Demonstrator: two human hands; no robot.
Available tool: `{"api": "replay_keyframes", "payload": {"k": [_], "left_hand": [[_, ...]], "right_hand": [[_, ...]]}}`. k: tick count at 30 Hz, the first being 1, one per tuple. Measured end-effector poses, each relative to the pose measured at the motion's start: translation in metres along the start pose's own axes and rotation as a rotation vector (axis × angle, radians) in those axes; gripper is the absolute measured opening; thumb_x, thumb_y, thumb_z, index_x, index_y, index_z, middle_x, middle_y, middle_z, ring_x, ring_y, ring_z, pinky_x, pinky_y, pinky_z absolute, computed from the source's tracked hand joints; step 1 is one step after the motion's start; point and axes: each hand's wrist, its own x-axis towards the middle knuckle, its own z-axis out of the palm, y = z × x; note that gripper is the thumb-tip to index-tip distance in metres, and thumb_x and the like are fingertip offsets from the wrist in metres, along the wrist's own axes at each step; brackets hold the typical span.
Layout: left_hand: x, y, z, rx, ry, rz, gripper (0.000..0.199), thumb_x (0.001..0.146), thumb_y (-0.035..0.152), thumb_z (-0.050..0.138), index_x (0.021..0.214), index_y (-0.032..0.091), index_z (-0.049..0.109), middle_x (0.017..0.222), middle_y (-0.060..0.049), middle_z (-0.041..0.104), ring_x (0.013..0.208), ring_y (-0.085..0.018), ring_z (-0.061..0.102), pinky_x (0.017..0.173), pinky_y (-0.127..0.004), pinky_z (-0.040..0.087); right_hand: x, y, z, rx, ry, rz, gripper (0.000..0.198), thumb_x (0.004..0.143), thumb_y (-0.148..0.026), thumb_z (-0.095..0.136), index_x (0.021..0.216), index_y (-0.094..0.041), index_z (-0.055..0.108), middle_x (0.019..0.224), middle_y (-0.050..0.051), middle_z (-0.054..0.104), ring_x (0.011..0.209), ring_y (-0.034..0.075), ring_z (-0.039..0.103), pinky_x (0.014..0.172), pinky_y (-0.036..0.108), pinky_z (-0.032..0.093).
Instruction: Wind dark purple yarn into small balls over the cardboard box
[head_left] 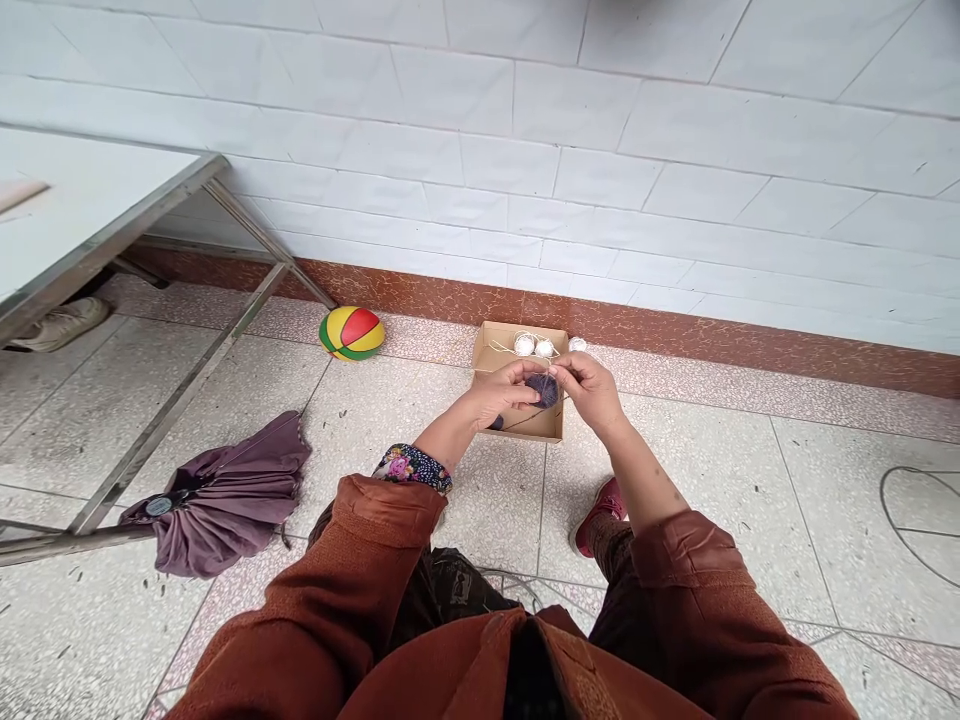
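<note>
A dark purple ball of yarn (546,391) is held in my left hand (501,393), with the fingers closed about its left side. My right hand (591,388) is beside it, thumb and fingertips pinched on a thin strand of yarn (548,368) at the top of the ball. Both hands are above a shallow cardboard box (525,432) on the floor. Inside the box, near its far side, lie two white balls (524,344) with loose pale strands. Another white ball (577,344) is just outside its right edge. A small dark piece (496,423) lies in the box's near left corner.
A colourful ball (352,333) rests on the floor by the leg of a metal-framed table (112,220) at left. Below it lies a folded purple umbrella (232,490). A tiled wall (480,150) rises behind the box. A wire hoop (885,500) is at far right.
</note>
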Motion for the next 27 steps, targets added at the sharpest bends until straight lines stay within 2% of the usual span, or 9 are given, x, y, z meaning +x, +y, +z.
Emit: {"api": "replay_keyframes", "payload": {"k": [2, 6, 10, 14, 17, 21, 27], "left_hand": [[-0.003, 0.003, 0.001, -0.094, -0.074, 0.006, 0.055, 0.070, 0.017, 0.080, 0.123, 0.022, 0.069, 0.118, -0.009, 0.068, 0.103, -0.019, 0.065, 0.084, -0.032, 0.049], [-0.003, 0.005, 0.000, -0.283, -0.149, 0.035, 0.057, 0.068, 0.017, 0.079, 0.124, 0.021, 0.070, 0.125, -0.011, 0.069, 0.103, -0.019, 0.066, 0.088, -0.033, 0.051], [0.004, 0.001, -0.007, -0.427, -0.081, 0.042, 0.041, 0.067, 0.014, 0.079, 0.107, 0.017, 0.072, 0.111, -0.008, 0.074, 0.100, -0.019, 0.067, 0.094, -0.035, 0.052], [0.007, -0.001, -0.011, -0.496, -0.013, 0.057, 0.034, 0.071, 0.011, 0.076, 0.105, 0.017, 0.070, 0.107, -0.007, 0.075, 0.103, -0.020, 0.068, 0.102, -0.038, 0.051], [0.005, 0.000, -0.011, -0.501, 0.016, 0.010, 0.034, 0.073, 0.010, 0.077, 0.106, 0.017, 0.070, 0.107, -0.008, 0.076, 0.100, -0.020, 0.069, 0.102, -0.039, 0.051], [0.004, 0.000, -0.011, -0.464, 0.059, -0.054, 0.033, 0.076, 0.015, 0.079, 0.108, 0.016, 0.069, 0.104, -0.008, 0.076, 0.089, -0.017, 0.069, 0.093, -0.036, 0.053], [0.008, -0.001, -0.007, -0.240, 0.145, 0.029, 0.033, 0.076, 0.020, 0.078, 0.107, 0.017, 0.071, 0.107, -0.006, 0.073, 0.088, -0.015, 0.065, 0.085, -0.031, 0.050]], "right_hand": [[0.000, 0.010, 0.002, -0.006, 0.038, 0.078, 0.034, 0.097, -0.052, 0.060, 0.081, -0.024, 0.065, 0.077, 0.003, 0.063, 0.073, 0.019, 0.056, 0.071, 0.032, 0.045], [-0.003, 0.021, 0.010, -0.053, -0.051, 0.149, 0.026, 0.097, -0.042, 0.056, 0.080, -0.023, 0.063, 0.075, 0.002, 0.064, 0.071, 0.019, 0.056, 0.068, 0.031, 0.044], [-0.006, 0.019, 0.014, -0.133, -0.140, 0.099, 0.019, 0.097, -0.034, 0.054, 0.084, -0.023, 0.064, 0.080, 0.003, 0.067, 0.075, 0.021, 0.059, 0.069, 0.031, 0.044], [-0.008, 0.017, 0.012, -0.180, -0.222, 0.007, 0.020, 0.100, -0.032, 0.053, 0.085, -0.024, 0.064, 0.079, 0.004, 0.067, 0.076, 0.021, 0.060, 0.072, 0.032, 0.046], [-0.009, 0.019, 0.010, -0.234, -0.268, -0.021, 0.016, 0.100, -0.028, 0.055, 0.091, -0.023, 0.067, 0.087, 0.006, 0.070, 0.082, 0.022, 0.063, 0.076, 0.033, 0.047], [-0.011, 0.021, 0.011, -0.275, -0.285, -0.040, 0.014, 0.099, -0.024, 0.057, 0.098, -0.023, 0.071, 0.094, 0.007, 0.073, 0.086, 0.023, 0.065, 0.077, 0.033, 0.048], [-0.013, 0.005, 0.004, -0.140, -0.322, -0.189, 0.017, 0.102, -0.031, 0.056, 0.095, -0.024, 0.071, 0.091, 0.006, 0.072, 0.084, 0.021, 0.065, 0.080, 0.034, 0.050]]}}
